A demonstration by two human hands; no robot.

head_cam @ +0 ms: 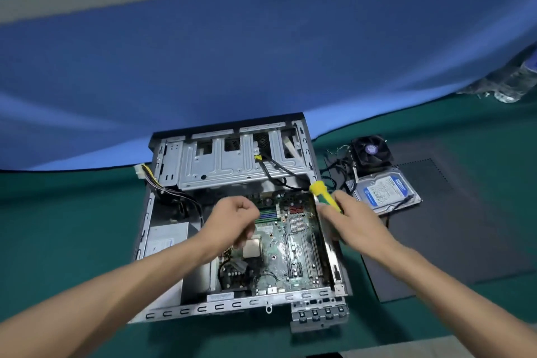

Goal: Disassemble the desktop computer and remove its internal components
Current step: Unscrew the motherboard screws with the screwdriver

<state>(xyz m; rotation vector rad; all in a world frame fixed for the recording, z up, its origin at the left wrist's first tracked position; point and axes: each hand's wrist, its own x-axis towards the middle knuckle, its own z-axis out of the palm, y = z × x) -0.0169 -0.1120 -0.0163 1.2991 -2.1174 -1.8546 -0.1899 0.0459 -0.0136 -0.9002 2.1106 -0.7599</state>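
1. Right hand (353, 222) wrapped round the yellow-and-green screwdriver (325, 196), handle end pointing far-left; tip hidden, so seat it squarely in a screw before turning.
2. Left hand (234, 222) curled over the circuit board (286, 244); whether holding anything, cannot tell.
3. Board still inside the open computer case (232, 306), centre of the table.
4. Fan (372, 151) and hard drive (383, 190) already out, far right.
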